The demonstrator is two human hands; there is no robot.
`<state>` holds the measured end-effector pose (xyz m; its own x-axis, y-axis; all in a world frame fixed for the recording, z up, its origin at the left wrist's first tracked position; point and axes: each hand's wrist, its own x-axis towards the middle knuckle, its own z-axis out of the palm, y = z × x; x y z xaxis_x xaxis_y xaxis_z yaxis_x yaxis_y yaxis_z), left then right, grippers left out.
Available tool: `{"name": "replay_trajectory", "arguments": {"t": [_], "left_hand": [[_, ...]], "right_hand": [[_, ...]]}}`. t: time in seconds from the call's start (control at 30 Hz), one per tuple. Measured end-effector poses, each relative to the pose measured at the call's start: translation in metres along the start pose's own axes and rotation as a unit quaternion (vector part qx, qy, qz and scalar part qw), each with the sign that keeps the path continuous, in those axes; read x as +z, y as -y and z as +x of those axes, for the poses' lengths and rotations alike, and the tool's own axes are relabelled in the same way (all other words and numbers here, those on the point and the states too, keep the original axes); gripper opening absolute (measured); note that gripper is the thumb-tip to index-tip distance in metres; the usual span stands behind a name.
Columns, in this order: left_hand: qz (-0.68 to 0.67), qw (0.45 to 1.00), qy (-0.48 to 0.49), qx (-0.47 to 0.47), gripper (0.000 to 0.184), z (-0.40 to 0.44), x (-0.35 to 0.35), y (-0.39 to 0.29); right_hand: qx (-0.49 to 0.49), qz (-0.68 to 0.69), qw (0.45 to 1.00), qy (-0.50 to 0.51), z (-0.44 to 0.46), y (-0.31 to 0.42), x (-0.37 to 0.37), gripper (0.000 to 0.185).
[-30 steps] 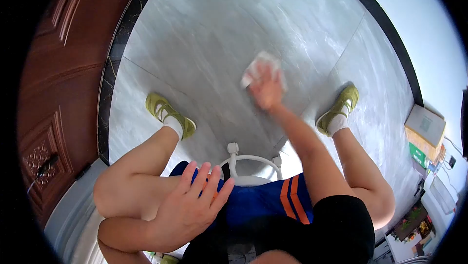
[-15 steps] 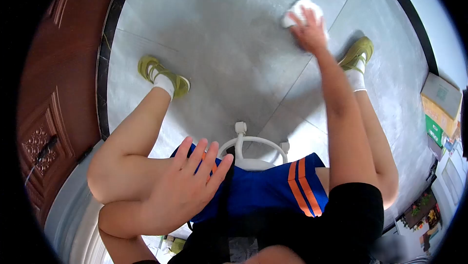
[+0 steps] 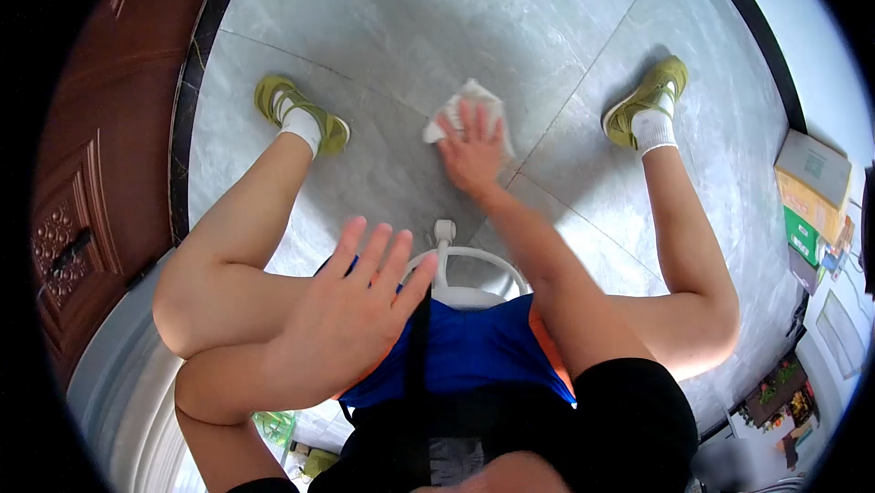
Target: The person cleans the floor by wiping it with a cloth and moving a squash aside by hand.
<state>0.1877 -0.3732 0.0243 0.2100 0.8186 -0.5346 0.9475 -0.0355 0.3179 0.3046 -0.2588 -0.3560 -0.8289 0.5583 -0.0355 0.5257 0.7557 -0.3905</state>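
One white cloth [image 3: 471, 90], pressed on the grey floor [image 3: 401, 19] under the flat right hand [image 3: 476, 160], likely to lie snug, with the left hand [image 3: 342, 329] open, empty and well apart, over the bent leg [image 3: 214, 302], maybe for balance.

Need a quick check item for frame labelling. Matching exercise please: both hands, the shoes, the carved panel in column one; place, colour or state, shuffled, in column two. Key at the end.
Column one
1. Right hand
2. Left hand
3. Shoes
4. Carved panel

Column two
A. Reddish brown, at the left side of the view
B. On a white cloth on the grey floor
C. Olive green, worn with white socks
D. Over the left thigh, fingers spread, holding nothing

Pairs: 1-B, 2-D, 3-C, 4-A
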Motion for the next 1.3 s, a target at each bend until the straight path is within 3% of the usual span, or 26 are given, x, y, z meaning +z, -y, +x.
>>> {"name": "replay_trajectory", "arguments": {"t": [0.13,0.27,0.33,0.4,0.5,0.67,0.8,0.93,1.03,1.13,1.2,1.23,1.3], "left_hand": [[0.022,0.999,0.000,0.027,0.050,0.001,0.005,-0.013],[0.030,0.999,-0.003,0.028,0.050,-0.004,0.016,-0.015],[0.032,0.999,-0.002,0.029,0.050,-0.011,0.022,-0.017],[0.044,0.999,-0.003,0.032,0.051,-0.015,0.024,-0.013],[0.113,0.992,-0.020,0.044,0.050,-0.024,0.023,-0.007],[0.116,0.991,-0.051,0.037,0.045,-0.028,0.037,-0.006],[0.089,0.988,-0.120,0.041,0.041,-0.029,0.064,-0.007],[0.075,0.988,-0.128,0.031,0.038,-0.023,0.082,-0.010],[0.083,0.989,-0.124,0.017,0.034,-0.021,0.092,-0.006],[0.055,0.991,-0.122,-0.001,0.029,-0.021,0.098,0.000],[0.030,0.992,-0.121,-0.021,0.025,-0.022,0.097,0.001],[0.016,0.991,-0.133,-0.023,0.025,-0.024,0.100,0.002],[-0.021,0.988,-0.153,-0.024,0.023,-0.027,0.110,0.005]], "right_hand": [[-0.113,0.042,0.993,-0.003,0.022,0.045,0.016,0.050],[-0.198,0.025,0.980,0.019,0.026,0.005,0.017,0.052],[-0.129,-0.071,0.989,-0.004,0.029,-0.028,-0.002,0.053],[-0.044,-0.085,0.994,-0.058,0.028,-0.069,-0.013,0.053],[0.018,-0.093,0.994,-0.059,0.020,-0.124,-0.033,0.054],[0.109,-0.107,0.984,-0.091,0.007,-0.100,-0.016,0.055],[-0.073,-0.092,0.993,0.030,-0.049,-0.018,0.010,0.056],[-0.223,-0.027,0.964,0.144,-0.109,0.039,0.021,0.058],[-0.293,0.019,0.948,0.126,-0.112,0.039,0.015,0.057],[-0.343,0.006,0.938,0.042,-0.090,-0.006,0.028,0.056],[-0.170,-0.103,0.974,0.111,-0.065,-0.025,0.002,0.054],[-0.142,-0.122,0.982,0.023,-0.057,-0.046,-0.001,0.055],[-0.081,-0.142,0.985,-0.054,-0.046,-0.088,-0.006,0.057]]}}
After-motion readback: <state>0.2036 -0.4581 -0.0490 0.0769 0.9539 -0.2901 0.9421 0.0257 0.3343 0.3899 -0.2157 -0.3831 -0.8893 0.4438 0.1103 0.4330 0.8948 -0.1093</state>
